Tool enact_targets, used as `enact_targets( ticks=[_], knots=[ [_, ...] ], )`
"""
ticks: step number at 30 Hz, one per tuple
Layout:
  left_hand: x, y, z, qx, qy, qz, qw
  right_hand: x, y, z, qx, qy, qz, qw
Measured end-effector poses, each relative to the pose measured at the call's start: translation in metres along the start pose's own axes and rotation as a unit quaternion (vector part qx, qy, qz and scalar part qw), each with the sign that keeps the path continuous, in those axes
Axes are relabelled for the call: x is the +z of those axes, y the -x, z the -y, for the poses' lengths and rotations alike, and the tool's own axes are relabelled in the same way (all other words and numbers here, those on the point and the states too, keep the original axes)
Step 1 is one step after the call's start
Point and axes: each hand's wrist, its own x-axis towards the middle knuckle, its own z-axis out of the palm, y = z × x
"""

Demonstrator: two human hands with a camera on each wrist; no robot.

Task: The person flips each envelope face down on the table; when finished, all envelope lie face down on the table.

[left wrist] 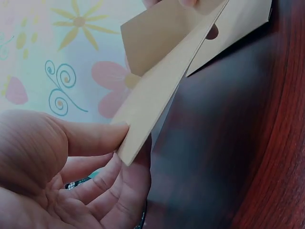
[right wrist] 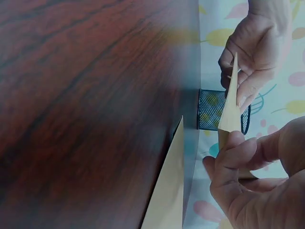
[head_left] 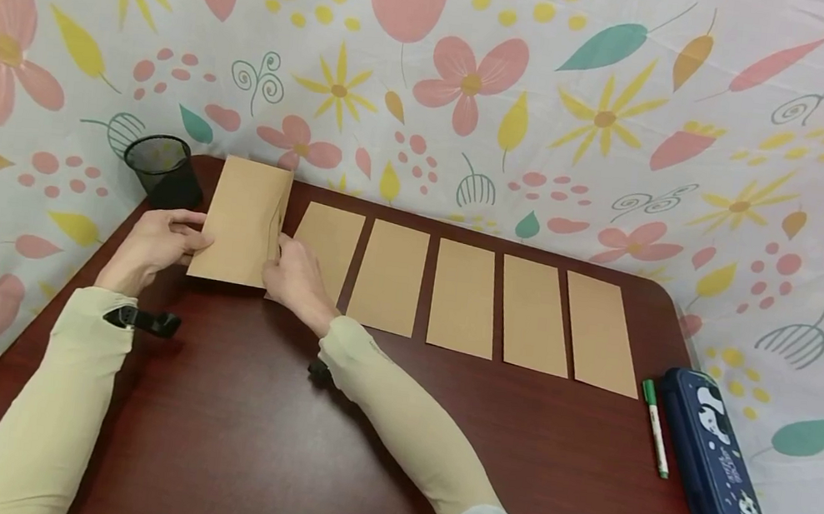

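Observation:
A brown paper envelope [head_left: 242, 222] is held above the table at the left, its flap side facing the head camera. My left hand [head_left: 160, 246] pinches its left edge between thumb and fingers, which the left wrist view shows closely at the left hand [left wrist: 86, 162]. On the opposite edge, my right hand [head_left: 298, 277] grips the envelope near the flap. In the right wrist view the envelope [right wrist: 230, 114] appears nearly edge-on between both hands. Just right of it lies another brown envelope [head_left: 331, 240], partly covered by my right hand.
Several more brown envelopes [head_left: 464, 296] lie in a row towards the right. A black mesh pen holder [head_left: 164, 172] stands at the back left. Near the right edge are a green-capped marker [head_left: 656, 429] and a navy pencil case [head_left: 711, 456]. A flower-patterned curtain [head_left: 463, 128] hangs behind the table.

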Motion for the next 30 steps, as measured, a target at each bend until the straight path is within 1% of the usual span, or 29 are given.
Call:
enact_targets(
  ticks=[2,6,8,11,15,19,22,24,26,27,30],
  knots=[
    [0.0,0.0,0.0,0.001,-0.003,-0.004,1.0,-0.009,0.008,0.006,-0.002,-0.031,0.011,0.9995],
    [0.002,0.0,-0.001,-0.003,-0.01,-0.011,0.9999,-0.027,0.03,0.021,-0.017,-0.078,0.006,0.9968],
    [0.003,0.0,-0.002,-0.005,-0.013,-0.012,0.9998,-0.029,0.034,0.024,-0.023,-0.081,-0.01,0.9964],
    [0.004,0.0,-0.002,-0.003,-0.017,-0.009,0.9998,-0.029,0.035,0.027,-0.014,-0.071,-0.026,0.997],
    [0.005,-0.001,-0.002,-0.002,-0.021,-0.007,0.9997,-0.028,0.033,0.028,-0.001,-0.072,-0.032,0.9968],
    [0.007,-0.001,-0.003,-0.003,-0.025,-0.009,0.9996,-0.029,0.033,0.028,-0.001,-0.089,-0.033,0.9955],
    [0.008,-0.001,-0.003,-0.002,-0.03,-0.007,0.9995,-0.029,0.033,0.028,-0.01,-0.108,-0.029,0.9937],
    [0.01,0.001,-0.003,0.006,-0.047,-0.016,0.9987,-0.03,0.034,0.028,-0.019,-0.127,-0.026,0.9914],
    [0.012,0.005,-0.005,0.022,-0.081,-0.037,0.9958,-0.03,0.034,0.028,-0.03,-0.151,-0.021,0.9879],
    [0.013,0.007,-0.008,0.033,-0.101,-0.05,0.9931,-0.031,0.034,0.029,-0.037,-0.163,-0.018,0.9858],
    [0.021,0.014,-0.018,0.078,-0.154,-0.085,0.9812,-0.03,0.033,0.031,-0.053,-0.205,-0.009,0.9773]
  ],
)
